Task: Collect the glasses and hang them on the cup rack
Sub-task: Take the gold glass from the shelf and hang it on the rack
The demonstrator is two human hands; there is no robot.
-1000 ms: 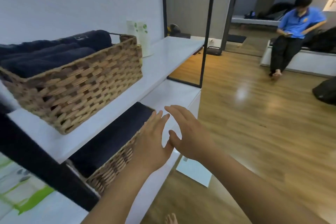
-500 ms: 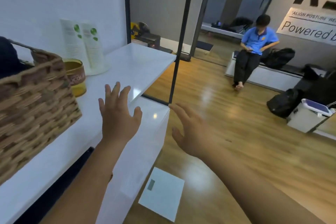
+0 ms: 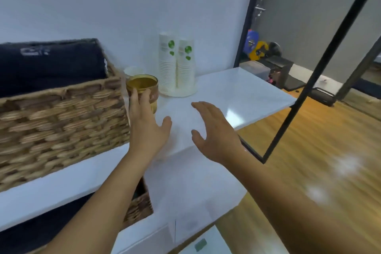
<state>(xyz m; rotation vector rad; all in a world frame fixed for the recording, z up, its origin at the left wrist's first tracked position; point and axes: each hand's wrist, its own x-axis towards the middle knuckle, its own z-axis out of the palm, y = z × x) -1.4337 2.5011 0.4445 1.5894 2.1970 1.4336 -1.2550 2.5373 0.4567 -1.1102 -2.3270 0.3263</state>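
No glasses and no cup rack show in this view. My left hand (image 3: 146, 125) is stretched out flat over the white shelf (image 3: 237, 97), fingers apart, its fingertips in front of a gold tin (image 3: 144, 86); I cannot tell whether they touch it. My right hand (image 3: 216, 132) hovers open above the shelf's front part, holding nothing. Two stacks of white paper cups (image 3: 176, 64) with green marks stand against the wall behind the tin.
A wicker basket (image 3: 61, 117) with dark towels fills the shelf's left side. A second basket (image 3: 138, 206) sits on the lower shelf. A black metal frame bar (image 3: 315, 72) slants down on the right over the wooden floor (image 3: 321, 150).
My view has swung left and closer to the shelf, so the seated person has left the frame. Both hands have moved forward over the shelf, the left one up to the gold tin.
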